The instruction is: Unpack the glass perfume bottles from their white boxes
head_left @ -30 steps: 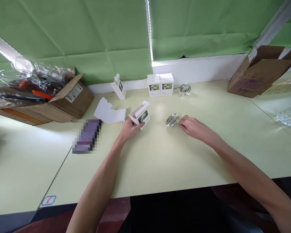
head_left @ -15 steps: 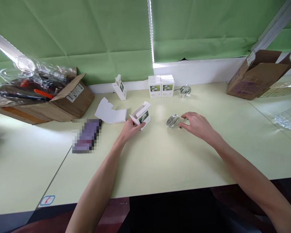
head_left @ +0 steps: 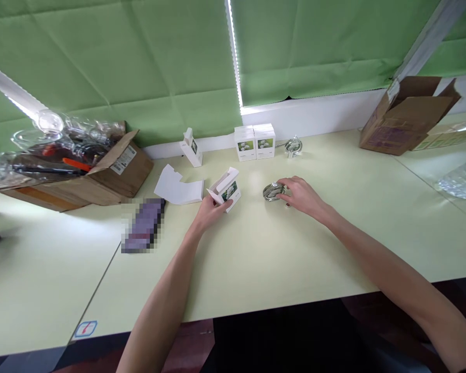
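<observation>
My left hand holds an open white carton with a flower picture on its side, its flaps raised. My right hand reaches the table's middle, and its fingers curl onto the right side of a silvery glass piece. A matching glass piece stands farther back by the wall. A tiny dark speck lies under my right fingertips, too small to name. A flat white card insert lies left of my left hand.
Two white cartons and a tall white carton stand along the wall. A cardboard box of glassware in plastic sits back left, another cardboard box back right. A pixelated purple object lies on the pale table.
My right hand has moved left from beside the glass piece and now touches it. The view has shifted slightly. My left hand still holds the carton in about the same place.
</observation>
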### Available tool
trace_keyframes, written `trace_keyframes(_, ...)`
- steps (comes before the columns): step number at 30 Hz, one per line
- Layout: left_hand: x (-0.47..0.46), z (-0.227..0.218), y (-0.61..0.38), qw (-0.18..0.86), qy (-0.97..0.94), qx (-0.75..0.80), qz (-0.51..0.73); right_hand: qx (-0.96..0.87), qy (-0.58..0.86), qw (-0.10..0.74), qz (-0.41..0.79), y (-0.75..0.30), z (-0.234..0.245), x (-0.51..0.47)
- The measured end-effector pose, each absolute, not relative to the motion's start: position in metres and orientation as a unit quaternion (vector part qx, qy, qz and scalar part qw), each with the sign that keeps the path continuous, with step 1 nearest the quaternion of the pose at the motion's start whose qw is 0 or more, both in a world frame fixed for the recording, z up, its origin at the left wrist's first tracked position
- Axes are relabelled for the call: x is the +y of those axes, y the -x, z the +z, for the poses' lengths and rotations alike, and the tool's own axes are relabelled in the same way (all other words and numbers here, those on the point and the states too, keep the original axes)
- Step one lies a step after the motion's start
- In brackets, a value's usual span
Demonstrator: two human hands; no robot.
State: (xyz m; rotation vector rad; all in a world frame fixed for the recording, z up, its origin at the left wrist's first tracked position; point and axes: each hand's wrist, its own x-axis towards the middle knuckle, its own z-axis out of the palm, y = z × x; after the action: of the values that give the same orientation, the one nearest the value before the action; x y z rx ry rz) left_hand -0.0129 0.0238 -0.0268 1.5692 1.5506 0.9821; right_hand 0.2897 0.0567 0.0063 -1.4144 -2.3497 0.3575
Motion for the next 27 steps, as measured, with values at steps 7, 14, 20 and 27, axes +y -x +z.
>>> trace_keyframes(7, 0.023, -0.027, 0.014, 0.351, -0.606, 0.608, 0.373, -0.811, 0.534, 0.202, 0.132, -0.299, 0.005, 0.084)
trace_keyframes(14, 0.024, -0.025, 0.014, 0.35, -0.604, 0.614, 0.369, -0.78, 0.568, 0.229, 0.133, -0.327, 0.003, 0.134)
trace_keyframes(20, 0.023, -0.024, 0.015, 0.342, -0.6, 0.625, 0.363, -0.744, 0.605, 0.258, 0.119, -0.356, -0.001, 0.17)
trace_keyframes(27, 0.024, -0.023, 0.013, 0.345, -0.599, 0.62, 0.372, -0.718, 0.619, 0.294, 0.122, -0.368, -0.01, 0.197)
